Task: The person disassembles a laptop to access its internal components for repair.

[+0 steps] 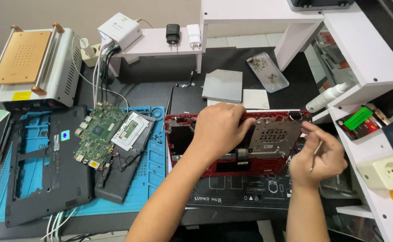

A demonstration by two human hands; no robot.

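The left hand (219, 130) is clamped over the rear edge of a red laptop chassis (196, 123), fingers curled onto a perforated metal plate (275, 136) that sits in the shell. The right hand (317, 159) is closed in a pinch around a thin metal tool (316, 154), apparently tweezers or a fine driver; the tip is at the right edge of the plate. The two hands are apart, one at each end of the plate.

Step in hand, as judged: the plate is being steadied while the tool works at a fastener or clip on its right side. The next move calls for a firm hold by the left hand and precise tip placement; the exact contact point is hidden by the fingers.

The chassis lies flat on a dark printed mat (232, 195) on the worktop (151, 76), directly in front of the person. Its long axis runs left to right, with the hinge barrel (242, 154) towards the person.

Further out: left, a blue mat (154, 168) carries a green circuit board (97, 132) and a black bottom cover (48, 166). Behind, a tray of screws (267, 71) and a grey metal sheet (223, 85).
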